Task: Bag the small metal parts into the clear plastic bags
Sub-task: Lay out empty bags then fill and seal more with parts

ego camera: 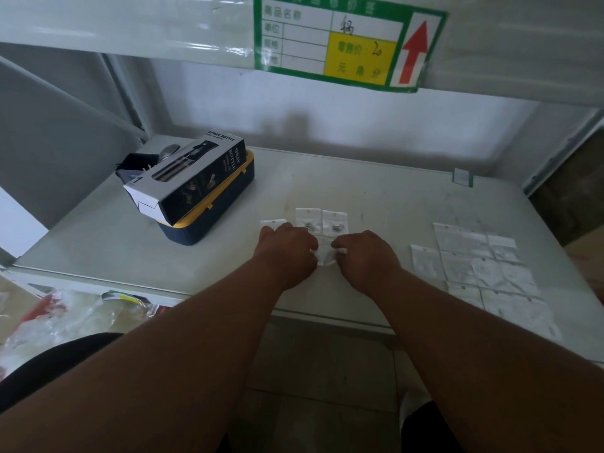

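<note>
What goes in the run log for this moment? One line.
left hand: pinching clear bag | right hand: pinching same bag | filled bags: beyond hands | empty bags: right

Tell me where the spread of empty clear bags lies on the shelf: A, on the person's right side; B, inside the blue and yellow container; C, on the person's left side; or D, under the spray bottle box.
A: the empty clear bags lie flat in overlapping rows to the right of the right hand, while the spray bottle box rests on the blue and yellow container on the opposite side.
</note>
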